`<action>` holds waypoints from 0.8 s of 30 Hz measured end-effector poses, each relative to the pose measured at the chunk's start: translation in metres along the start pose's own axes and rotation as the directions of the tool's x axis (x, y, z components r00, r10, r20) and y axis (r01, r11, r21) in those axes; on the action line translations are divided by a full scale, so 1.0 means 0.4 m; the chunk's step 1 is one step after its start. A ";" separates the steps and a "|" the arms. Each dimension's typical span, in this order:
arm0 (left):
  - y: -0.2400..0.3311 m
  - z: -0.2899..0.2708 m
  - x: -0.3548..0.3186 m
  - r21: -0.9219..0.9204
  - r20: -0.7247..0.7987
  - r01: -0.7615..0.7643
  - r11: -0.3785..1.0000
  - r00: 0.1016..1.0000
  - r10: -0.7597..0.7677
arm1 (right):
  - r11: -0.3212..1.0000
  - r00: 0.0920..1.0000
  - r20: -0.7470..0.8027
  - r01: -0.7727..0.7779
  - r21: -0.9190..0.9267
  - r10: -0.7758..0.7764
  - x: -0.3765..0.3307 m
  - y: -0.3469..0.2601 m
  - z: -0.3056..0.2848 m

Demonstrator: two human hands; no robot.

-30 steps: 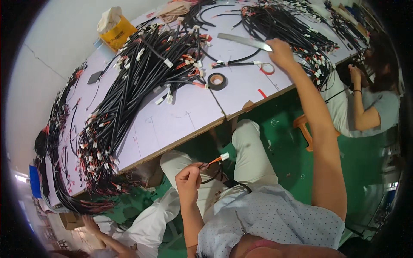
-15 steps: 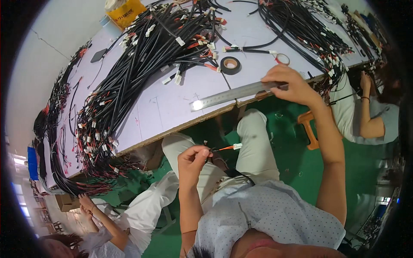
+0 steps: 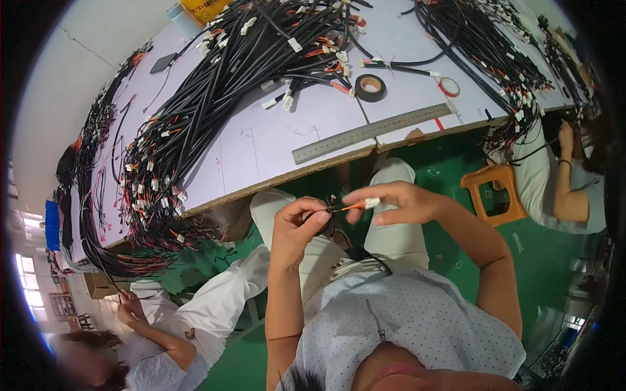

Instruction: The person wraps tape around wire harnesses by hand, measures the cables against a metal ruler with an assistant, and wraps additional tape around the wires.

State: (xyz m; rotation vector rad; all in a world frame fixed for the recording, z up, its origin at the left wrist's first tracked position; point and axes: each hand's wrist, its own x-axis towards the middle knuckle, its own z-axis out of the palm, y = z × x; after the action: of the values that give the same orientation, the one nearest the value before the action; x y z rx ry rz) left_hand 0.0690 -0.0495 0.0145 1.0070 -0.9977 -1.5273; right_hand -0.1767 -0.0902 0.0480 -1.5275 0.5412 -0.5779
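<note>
The left hand [image 3: 298, 227] pinches a thin cable [image 3: 334, 210] between thumb and fingertips, over the lap. The cable's orange wires [image 3: 353, 206] end in a white connector [image 3: 372, 202] beside the right hand [image 3: 405, 203], whose fingers are spread; whether they touch it I cannot tell. A hard pull on the connector could strain the wires; a slack pinch could drop the cable. The ruler [image 3: 372, 134] lies near the table [image 3: 261, 153] edge, where a knock might tip it off.

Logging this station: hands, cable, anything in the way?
Left hand pinching cable. Right hand open at connector, contact unclear. Nothing visibly blocking; ruler on table, apart from hands.
</note>
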 end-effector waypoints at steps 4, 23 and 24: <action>0.006 -0.019 0.005 -0.001 0.134 0.035 0.999 0.990 -0.035 | 0.967 0.981 0.030 -0.196 0.161 0.194 -0.008 0.010 -0.022; 0.161 -0.083 0.134 0.462 -0.026 0.001 0.887 1.000 0.012 | 0.784 0.840 -0.511 -0.190 -0.590 -0.181 -0.004 -0.100 -0.187; 0.151 -0.083 0.149 0.464 -0.025 0.000 0.886 1.000 0.013 | 0.785 0.840 -0.511 -0.188 -0.590 -0.183 -0.005 -0.097 -0.198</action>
State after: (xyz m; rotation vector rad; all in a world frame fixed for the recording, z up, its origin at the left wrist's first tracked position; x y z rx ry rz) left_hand 0.1096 -0.1204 0.0548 1.3499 -1.3852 -1.2871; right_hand -0.2303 -0.1473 0.0884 -1.9848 1.2843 -0.9052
